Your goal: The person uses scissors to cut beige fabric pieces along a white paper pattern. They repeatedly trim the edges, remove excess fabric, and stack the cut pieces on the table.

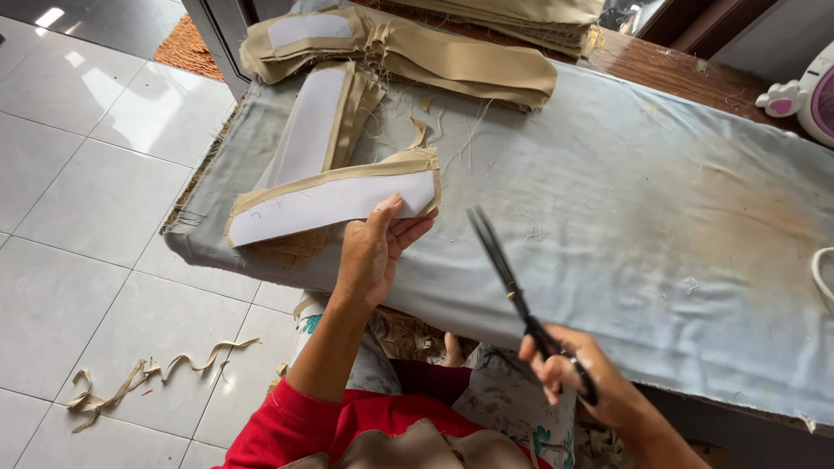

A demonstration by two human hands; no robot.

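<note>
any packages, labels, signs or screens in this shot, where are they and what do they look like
None in view, only sewing work on the padded table.
Left hand: holds a tan fabric piece with white interfacing at the table's near edge.
Right hand: holds black scissors.
Stacks of tan fabric pieces: at the far edge.

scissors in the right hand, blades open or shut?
Shut, or nearly so. The scissors in the right hand show one thin dark line from pivot to tip, with no gap between the blades, above the grey cloth.
</note>
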